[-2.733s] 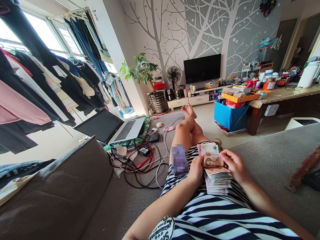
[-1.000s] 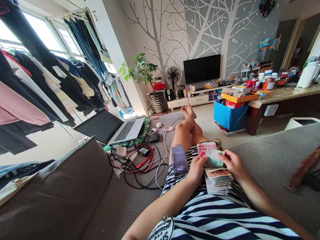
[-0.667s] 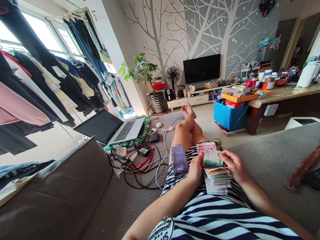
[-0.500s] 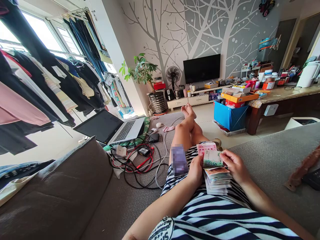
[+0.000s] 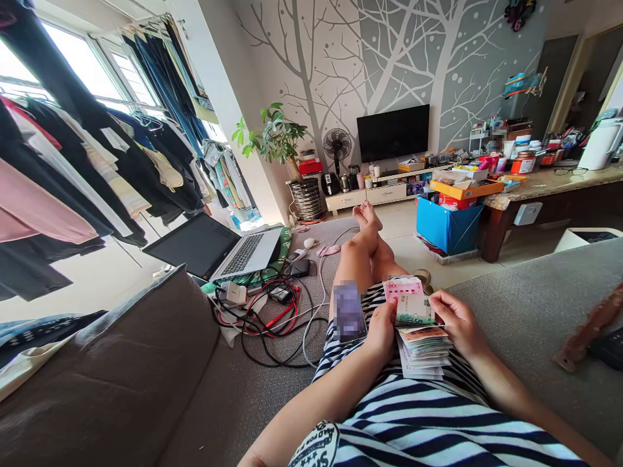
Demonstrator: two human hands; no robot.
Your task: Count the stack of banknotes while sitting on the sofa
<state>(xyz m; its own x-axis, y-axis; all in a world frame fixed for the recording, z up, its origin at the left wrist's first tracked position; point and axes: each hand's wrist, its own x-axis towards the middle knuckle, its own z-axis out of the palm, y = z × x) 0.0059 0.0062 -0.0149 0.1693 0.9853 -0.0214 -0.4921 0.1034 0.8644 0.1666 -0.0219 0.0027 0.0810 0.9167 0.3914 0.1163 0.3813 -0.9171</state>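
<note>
Between my two hands is a green-and-white banknote (image 5: 413, 309) marked 50. My left hand (image 5: 382, 331) pinches its left edge, and my right hand (image 5: 452, 318) grips its right edge. Just beyond it a pink banknote (image 5: 403, 286) marked 100 lies on my lap. Closer to my body, a thick stack of banknotes (image 5: 424, 353) rests on the striped cloth, with an orange note on top. A phone (image 5: 350, 312), partly blurred out, lies on my thigh to the left of my left hand.
On the grey sofa (image 5: 272, 395) to my left lie tangled cables (image 5: 287, 318), a white charger (image 5: 232, 294) and an open laptop (image 5: 243, 254). A blue storage box (image 5: 445, 227) stands beside the cluttered table (image 5: 549, 185). Far right on the sofa is a brown object (image 5: 586, 324).
The green banknote has shifted and tilted slightly between my hands. My fingers have barely moved, and the stack stays in place.
</note>
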